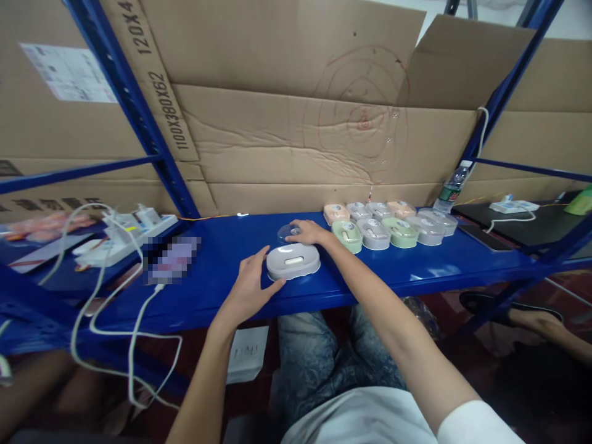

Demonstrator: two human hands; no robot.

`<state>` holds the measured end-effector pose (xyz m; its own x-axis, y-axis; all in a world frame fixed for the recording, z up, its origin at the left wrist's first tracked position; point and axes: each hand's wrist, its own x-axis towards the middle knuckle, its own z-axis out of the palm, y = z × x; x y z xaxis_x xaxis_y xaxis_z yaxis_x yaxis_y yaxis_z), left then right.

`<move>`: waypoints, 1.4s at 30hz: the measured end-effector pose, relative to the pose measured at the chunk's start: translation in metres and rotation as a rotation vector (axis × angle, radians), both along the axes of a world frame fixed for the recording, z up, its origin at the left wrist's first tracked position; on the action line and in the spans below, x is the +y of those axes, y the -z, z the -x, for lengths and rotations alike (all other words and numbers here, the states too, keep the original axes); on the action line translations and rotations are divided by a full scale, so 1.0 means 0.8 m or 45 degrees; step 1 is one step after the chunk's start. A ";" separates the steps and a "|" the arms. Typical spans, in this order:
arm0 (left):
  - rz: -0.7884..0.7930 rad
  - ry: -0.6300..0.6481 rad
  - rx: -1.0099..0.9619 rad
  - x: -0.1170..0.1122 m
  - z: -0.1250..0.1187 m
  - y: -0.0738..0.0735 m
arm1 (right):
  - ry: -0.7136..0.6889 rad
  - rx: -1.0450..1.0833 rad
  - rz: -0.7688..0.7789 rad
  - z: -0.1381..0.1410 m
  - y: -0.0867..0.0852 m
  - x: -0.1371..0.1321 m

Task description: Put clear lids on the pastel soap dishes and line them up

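A grey oval box [291, 264] with a pale slot-shaped mark on its top lies on the blue shelf in front of me. My left hand [250, 285] curves around its left end, thumb at the front edge and fingers toward the back. Just behind the box, my right hand [309, 233] has its fingers closed on a clear plastic lid [283, 234], partly hidden by the fingers. To the right stand several similar boxes in two rows, among them a green box [346, 237], a grey box [374, 234] and a peach box [336, 213].
A water bottle [453, 187] leans near the right post. At left are a power strip [123, 243] with white cables and a blurred phone [173, 260]. Another phone [485, 237] lies at right. Cardboard [277, 135] backs the blue shelf [222, 237]. A person's foot [531, 319] shows below right.
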<state>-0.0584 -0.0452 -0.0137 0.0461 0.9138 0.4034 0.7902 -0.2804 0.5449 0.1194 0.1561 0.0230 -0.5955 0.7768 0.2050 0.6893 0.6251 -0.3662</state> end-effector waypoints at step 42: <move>0.175 0.028 0.017 0.028 0.011 -0.005 | -0.459 0.051 -0.283 -0.055 0.005 -0.127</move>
